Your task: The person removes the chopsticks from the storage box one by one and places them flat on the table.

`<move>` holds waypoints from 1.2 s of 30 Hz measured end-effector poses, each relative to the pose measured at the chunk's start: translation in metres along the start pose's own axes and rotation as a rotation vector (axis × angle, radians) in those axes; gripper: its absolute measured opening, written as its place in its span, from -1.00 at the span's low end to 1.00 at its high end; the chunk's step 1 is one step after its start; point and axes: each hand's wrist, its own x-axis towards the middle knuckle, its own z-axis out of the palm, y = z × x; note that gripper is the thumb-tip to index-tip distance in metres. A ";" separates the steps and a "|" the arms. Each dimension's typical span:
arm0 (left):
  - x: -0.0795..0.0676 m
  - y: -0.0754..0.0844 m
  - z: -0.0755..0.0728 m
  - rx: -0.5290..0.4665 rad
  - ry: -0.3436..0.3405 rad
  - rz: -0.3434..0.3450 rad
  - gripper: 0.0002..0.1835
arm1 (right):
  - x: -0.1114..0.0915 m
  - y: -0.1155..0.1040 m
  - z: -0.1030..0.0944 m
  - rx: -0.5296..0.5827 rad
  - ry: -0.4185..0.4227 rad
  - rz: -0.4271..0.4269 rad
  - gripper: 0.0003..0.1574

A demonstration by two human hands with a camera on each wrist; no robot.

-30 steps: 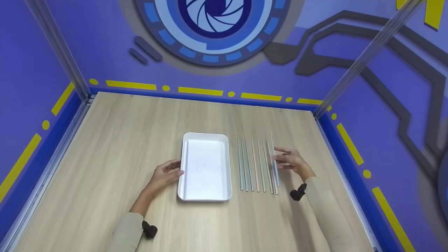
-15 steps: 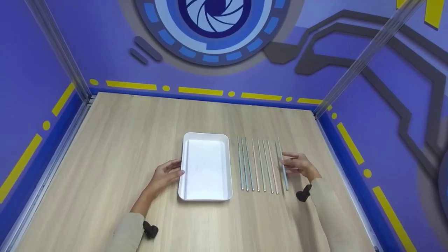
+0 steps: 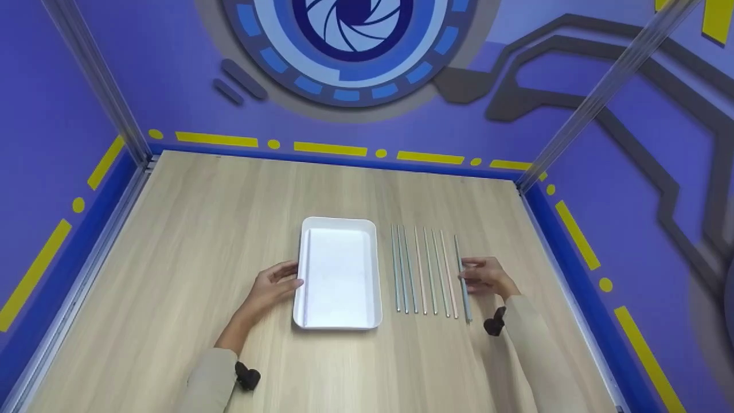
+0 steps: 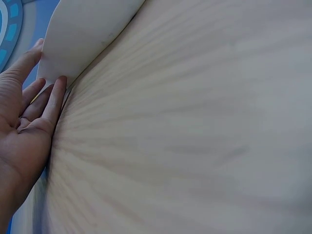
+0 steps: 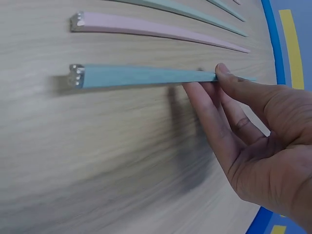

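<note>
My right hand [image 3: 484, 275] pinches a light blue chopstick [image 5: 141, 75] between thumb and fingertips. In the right wrist view its silver-capped thick end points left, close over the wooden table, with a shadow beside it. A pink chopstick [image 5: 146, 25] lies just beyond. Several more chopsticks [image 3: 425, 275] in blue, pink and green lie side by side, roughly parallel, left of that hand. At the left edge of a white rectangular tray [image 3: 338, 278], my left hand [image 3: 275, 284] holds the side, thumb at the rim and fingers against the outer wall [image 4: 87, 34].
The wooden table [image 3: 229, 195] is enclosed by blue-purple panels [image 3: 172, 74] with yellow markings. Metal posts [image 3: 109, 86] stand at the back corners. The tray sits directly left of the chopstick row.
The right hand has moved right, away from the row, and lowered the blue chopstick toward the table, turning it roughly parallel to the others. The left hand and tray stay put.
</note>
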 end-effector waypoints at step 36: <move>0.000 0.002 0.000 0.088 0.021 0.000 -0.32 | 0.001 -0.028 0.022 -0.148 0.206 -0.092 -0.48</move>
